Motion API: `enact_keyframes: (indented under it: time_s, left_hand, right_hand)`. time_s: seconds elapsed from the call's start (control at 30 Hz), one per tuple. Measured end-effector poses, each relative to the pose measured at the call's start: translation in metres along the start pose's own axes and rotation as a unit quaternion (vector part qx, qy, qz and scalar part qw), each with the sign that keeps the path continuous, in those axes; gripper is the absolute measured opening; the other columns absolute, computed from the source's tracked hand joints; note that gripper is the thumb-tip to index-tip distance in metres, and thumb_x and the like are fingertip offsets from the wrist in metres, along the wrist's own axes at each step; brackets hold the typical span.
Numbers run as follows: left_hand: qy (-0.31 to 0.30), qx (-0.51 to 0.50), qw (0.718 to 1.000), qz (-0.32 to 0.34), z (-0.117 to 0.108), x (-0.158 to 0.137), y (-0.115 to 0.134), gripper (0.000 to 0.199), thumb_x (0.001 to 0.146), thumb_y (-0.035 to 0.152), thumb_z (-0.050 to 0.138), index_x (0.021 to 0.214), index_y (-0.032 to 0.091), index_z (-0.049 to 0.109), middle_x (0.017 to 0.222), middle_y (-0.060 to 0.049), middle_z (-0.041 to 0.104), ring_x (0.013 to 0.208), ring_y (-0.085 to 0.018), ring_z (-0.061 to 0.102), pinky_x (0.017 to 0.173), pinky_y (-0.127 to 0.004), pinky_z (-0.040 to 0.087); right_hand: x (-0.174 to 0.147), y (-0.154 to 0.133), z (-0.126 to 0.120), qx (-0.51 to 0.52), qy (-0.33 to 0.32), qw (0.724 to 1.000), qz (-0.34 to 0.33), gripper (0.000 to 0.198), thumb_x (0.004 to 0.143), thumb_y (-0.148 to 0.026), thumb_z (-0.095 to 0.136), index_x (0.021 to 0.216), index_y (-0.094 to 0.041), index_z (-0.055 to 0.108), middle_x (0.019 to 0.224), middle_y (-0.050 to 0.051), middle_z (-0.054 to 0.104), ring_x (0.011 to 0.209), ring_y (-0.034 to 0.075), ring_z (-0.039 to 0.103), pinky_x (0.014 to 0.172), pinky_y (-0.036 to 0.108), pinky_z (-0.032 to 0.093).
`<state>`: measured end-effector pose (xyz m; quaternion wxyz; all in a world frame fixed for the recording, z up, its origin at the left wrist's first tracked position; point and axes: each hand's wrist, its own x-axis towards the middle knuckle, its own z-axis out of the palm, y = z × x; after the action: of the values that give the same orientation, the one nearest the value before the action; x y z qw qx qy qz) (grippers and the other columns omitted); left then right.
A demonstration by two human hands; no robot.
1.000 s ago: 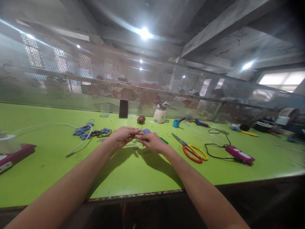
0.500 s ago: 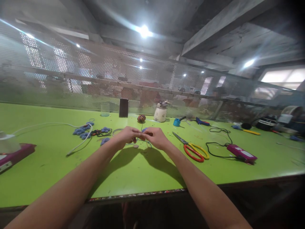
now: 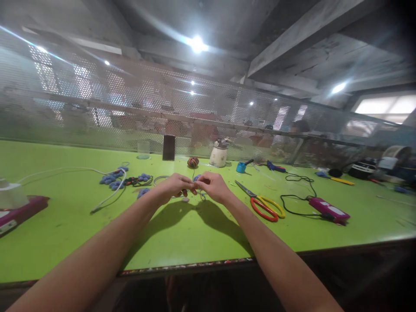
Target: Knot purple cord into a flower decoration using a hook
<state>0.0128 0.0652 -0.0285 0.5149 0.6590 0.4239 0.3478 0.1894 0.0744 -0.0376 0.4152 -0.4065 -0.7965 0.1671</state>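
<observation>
My left hand (image 3: pixel 177 185) and my right hand (image 3: pixel 212 186) meet over the green table, fingertips pinched nearly together. Between them they hold a thin cord (image 3: pixel 203 196), its loose end curling down under my right fingers. A strand runs up from behind my fingers to a striped, multicolored yarn ball (image 3: pixel 193 162). Partly hidden behind my right fingers is a bit of blue knitted material (image 3: pixel 196 177). A small pale disc (image 3: pixel 185 199) lies below my left hand. Left of that hand are a blue knitted flower (image 3: pixel 143 192) and more blue flowers (image 3: pixel 113 180) with dark cord.
Scissors (image 3: pixel 260 201) with red and yellow handles lie right of my hands. Farther right is a purple power strip (image 3: pixel 329 209) with black cable. A white cable (image 3: pixel 107 199) crosses the left. Behind stand a cup (image 3: pixel 143 150), a dark upright block (image 3: pixel 168 147), a bottle (image 3: pixel 218 155) and a blue pot (image 3: pixel 241 167).
My fingertips have shifted slightly, with a small gap opening between the two hands. The cord end under my right hand has changed its curl. Everything else stays put.
</observation>
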Motion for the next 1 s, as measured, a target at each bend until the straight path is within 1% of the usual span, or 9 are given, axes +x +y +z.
enact_keyframes:
  time_s: [0.17,0.27,0.43,0.6,0.7,0.77,0.83,0.9,1.0]
  left_hand:
    - [0.034,-0.119,0.992,-0.016,-0.002,0.003,0.000,0.009,0.067,0.016,0.071,0.069,0.008,0.073,0.076,-0.013,0.071,0.049,-0.007,0.049,0.039,-0.018,0.024]
    - [0.054,-0.170,0.984,-0.013,-0.004,0.004,0.001,0.008,0.072,0.013,0.066,0.071,0.008,0.072,0.074,-0.011,0.070,0.048,-0.005,0.049,0.036,-0.016,0.021]
    - [0.057,-0.194,0.979,-0.018,-0.006,0.007,-0.001,0.008,0.073,0.010,0.064,0.069,0.007,0.069,0.083,-0.014,0.071,0.060,-0.010,0.062,0.037,-0.014,0.030]
    - [0.037,-0.172,0.984,-0.030,-0.003,0.007,-0.003,0.005,0.069,0.007,0.068,0.068,0.002,0.069,0.082,-0.022,0.071,0.066,-0.019,0.069,0.039,-0.016,0.035]
    - [0.053,-0.185,0.981,-0.027,-0.001,0.006,-0.002,0.010,0.069,0.004,0.067,0.079,0.004,0.069,0.092,-0.021,0.071,0.073,-0.021,0.070,0.041,-0.017,0.038]
    - [0.097,-0.202,0.974,-0.022,-0.002,0.006,-0.001,0.022,0.070,0.003,0.064,0.091,0.006,0.068,0.100,-0.020,0.070,0.075,-0.021,0.071,0.044,-0.018,0.043]
    - [0.154,-0.214,0.964,-0.016,-0.005,0.007,-0.001,0.029,0.070,0.002,0.061,0.099,0.008,0.066,0.107,-0.018,0.068,0.078,-0.019,0.070,0.049,-0.019,0.046]
    - [0.193,-0.219,0.956,-0.010,-0.008,0.007,0.000,0.032,0.072,0.004,0.058,0.103,0.009,0.063,0.109,-0.016,0.068,0.082,-0.017,0.070,0.051,-0.018,0.047]
    - [0.182,-0.234,0.955,-0.017,-0.011,0.008,0.000,0.029,0.078,0.012,0.057,0.107,0.009,0.061,0.097,-0.015,0.071,0.079,-0.016,0.069,0.047,-0.016,0.042]
  right_hand:
    - [-0.001,-0.002,-0.001,0.051,-0.019,0.999,0.008,0.022,0.075,-0.034,0.066,0.068,-0.013,0.066,0.060,0.001,0.057,0.056,0.011,0.045,0.053,0.024,0.034]
    - [0.000,-0.001,-0.002,0.074,-0.042,0.996,0.037,0.025,0.071,-0.036,0.069,0.063,-0.013,0.065,0.054,-0.001,0.053,0.051,0.009,0.040,0.050,0.023,0.030]
    - [0.007,0.013,-0.007,0.113,0.050,0.985,0.120,0.017,0.062,-0.028,0.070,0.056,-0.014,0.062,0.052,0.000,0.055,0.051,0.010,0.044,0.050,0.024,0.033]
    - [0.011,0.013,-0.012,0.173,0.115,0.971,0.122,0.026,0.067,-0.041,0.065,0.065,-0.015,0.058,0.048,-0.003,0.048,0.045,0.008,0.037,0.043,0.022,0.029]
    - [0.006,0.005,-0.016,0.259,0.039,0.958,0.115,0.032,0.063,-0.043,0.071,0.068,-0.014,0.060,0.046,-0.005,0.045,0.041,0.005,0.032,0.041,0.021,0.025]
    - [0.003,0.000,-0.018,0.316,-0.045,0.941,0.112,0.032,0.061,-0.040,0.075,0.069,-0.013,0.062,0.045,-0.005,0.045,0.041,0.005,0.032,0.041,0.021,0.022]
    - [0.001,-0.002,-0.019,0.332,-0.091,0.931,0.118,0.031,0.061,-0.038,0.077,0.069,-0.012,0.063,0.045,-0.006,0.045,0.041,0.004,0.031,0.042,0.021,0.021]
    - [0.001,-0.001,-0.018,0.325,-0.086,0.932,0.132,0.031,0.061,-0.037,0.078,0.067,-0.012,0.063,0.044,-0.007,0.044,0.040,0.004,0.029,0.041,0.021,0.019]
    - [0.002,0.001,-0.016,0.313,-0.057,0.936,0.152,0.032,0.060,-0.038,0.079,0.066,-0.011,0.062,0.041,-0.007,0.043,0.038,0.003,0.028,0.041,0.021,0.017]
